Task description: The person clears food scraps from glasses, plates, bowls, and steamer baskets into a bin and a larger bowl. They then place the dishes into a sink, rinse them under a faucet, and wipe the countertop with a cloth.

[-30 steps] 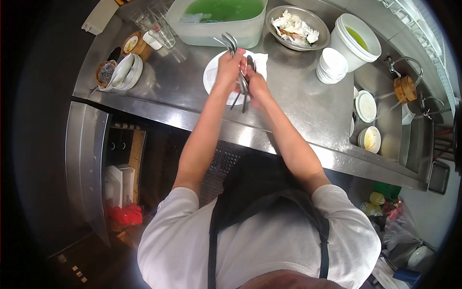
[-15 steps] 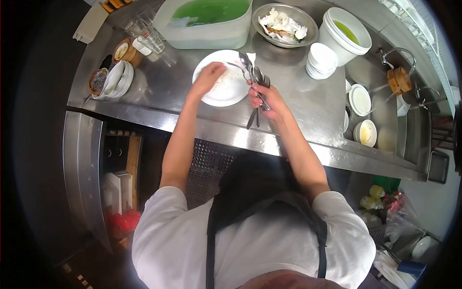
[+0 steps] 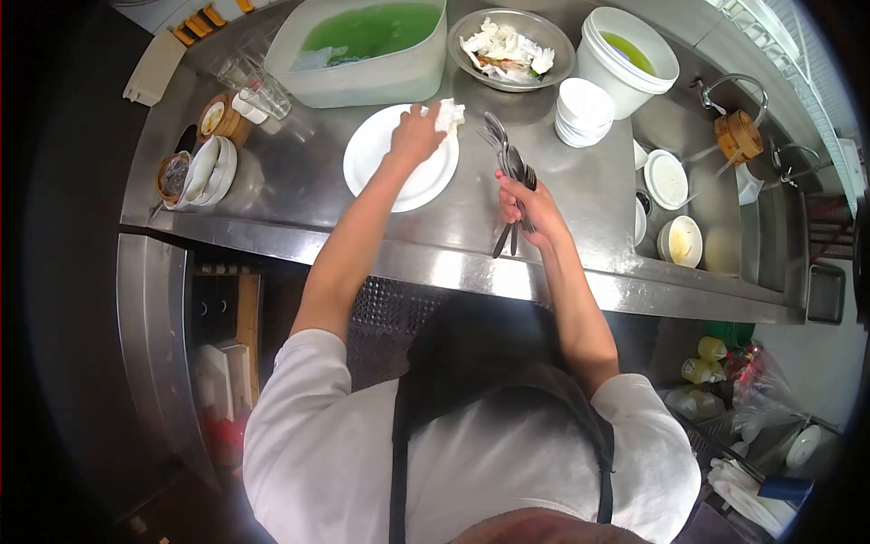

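A steel counter (image 3: 304,186) runs across the kitchen, and a sink (image 3: 732,213) opens at the right with bowls and dishes in it. Along the back sit a tub (image 3: 385,87) of green liquid, a metal bowl (image 3: 513,88) of crumpled paper and scraps, and a bucket (image 3: 623,94), with stacked cups (image 3: 583,118) just in front of it. Glasses (image 3: 265,98) and dishes (image 3: 216,172) stand over on the left.

And here's the change, in the head view: a second ago both hands were together on the cutlery over the plate; now they've parted. The right hand (image 3: 535,208) has the whole bunch to itself, out beside the plate, while the left has moved up to the far right part of the rim and has the tissue. That puts the cutlery wholly off the plate and the paper bunched up rather than spread.

Now the grips. The left hand (image 3: 417,138) is bent down over the plate (image 3: 372,159), fingers drawn in narrow on the tissue (image 3: 448,117); the exact fingertip contact is partly hidden. The right is wrapped firmly round the cutlery (image 3: 516,163), thumb across the handles, fork and spoon heads fanning out above and handle ends poking out below, over the counter.
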Tool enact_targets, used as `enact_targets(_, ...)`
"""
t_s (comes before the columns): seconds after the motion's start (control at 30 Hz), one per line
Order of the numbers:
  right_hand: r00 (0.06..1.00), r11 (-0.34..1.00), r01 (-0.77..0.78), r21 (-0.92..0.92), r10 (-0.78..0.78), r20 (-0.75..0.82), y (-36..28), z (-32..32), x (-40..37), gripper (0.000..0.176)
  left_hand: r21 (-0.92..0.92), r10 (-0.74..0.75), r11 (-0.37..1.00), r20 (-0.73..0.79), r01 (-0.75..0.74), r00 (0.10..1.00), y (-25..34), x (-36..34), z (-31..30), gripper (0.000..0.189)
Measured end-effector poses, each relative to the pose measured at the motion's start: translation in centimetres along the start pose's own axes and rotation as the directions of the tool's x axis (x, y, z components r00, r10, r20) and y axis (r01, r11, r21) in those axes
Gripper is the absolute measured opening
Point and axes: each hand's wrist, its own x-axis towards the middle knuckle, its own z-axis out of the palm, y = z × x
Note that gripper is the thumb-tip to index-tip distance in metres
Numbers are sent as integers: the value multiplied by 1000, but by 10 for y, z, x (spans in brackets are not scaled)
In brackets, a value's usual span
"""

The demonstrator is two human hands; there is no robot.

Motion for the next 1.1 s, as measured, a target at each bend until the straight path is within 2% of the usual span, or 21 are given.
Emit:
enact_targets(0.07, 999, 999, 28, -17, -29, -30, -1, -4, -6, 20, 93, 12, 996, 62, -18, 998, -3, 6, 31, 43)
enact_targets(0.17, 997, 998, 57, -10, -57, -42, -7, -10, -17, 19, -30, -16, 999, 149, 21, 989, 18, 20, 8, 37)
enact_targets(0.2, 997, 998, 63, -1, -63, -43, -9, -12, -22, 19, -104, 20, 994, -17, -22, 1000, 35, 23, -8, 33)
enact_targets(0.27, 995, 996, 74, 48, -71, -65, -10, -12, -27, 19, -261, 55, 960, -188, -104, 981, 69, 48, -42, 40)
enact_targets(0.33, 994, 993, 87, 81, -81, -78, -13, -13, -26, 18, -238, 146, 933, -435, -269, 889, 102, 80, -65, 39)
enact_targets(0.4, 992, 990, 89, 112, -79, -93, -8, -12, -28, 18, 2, 324, 935, -407, -354, 854, 107, 128, -48, 38)
enact_targets(0.5, 991, 990, 96, 106, -86, -99, -6, -10, -34, 18, -67, 329, 921, -394, -385, 858, 126, 144, -70, 33)
enact_targets(0.53, 991, 988, 94, 123, -82, -101, -6, -9, -38, 19, -173, 336, 875, -454, -451, 825, 122, 151, -73, 27)
enact_targets(0.63, 988, 983, 91, 158, -69, -138, 4, -17, -36, 17, -243, 285, 909, -233, -339, 930, 88, 126, -87, 30)
enact_targets(0.7, 986, 982, 82, 173, -55, -155, 8, -20, -33, 17, -179, 174, 970, 21, -167, 985, 35, 103, -65, 32)
enact_targets(0.73, 986, 980, 76, 182, -46, -162, 9, -20, -33, 17, -139, 127, 983, 13, -124, 992, 2, 86, -46, 32)
enact_targets(0.77, 987, 981, 69, 181, -40, -157, 9, -19, -32, 18, 5, -59, 998, 193, 59, 979, -36, 78, -29, 31)
enact_targets(0.8, 988, 982, 60, 180, -33, -152, 10, -17, -32, 18, 68, -136, 989, 129, 128, 982, -65, 49, -23, 34)
enact_targets(0.83, 989, 983, 51, 178, -25, -144, 10, -15, -30, 18, 121, -210, 970, -6, 209, 978, -97, 26, -8, 38)
enact_targets(0.9, 991, 985, 3, 172, 19, -129, 11, -7, -23, 18, 162, -425, 890, -37, 425, 904, -123, -17, -5, 46)
enact_targets(1.0, 995, 985, -60, 160, 71, -67, 17, 13, -7, 18, -104, -555, 819, 104, 564, 825, -132, -56, -3, 51)
enact_targets(1.1, 993, 987, -105, 121, 98, 61, 4, 51, 22, 16, -337, -529, 769, 141, 543, 837, -135, -73, -6, 51)
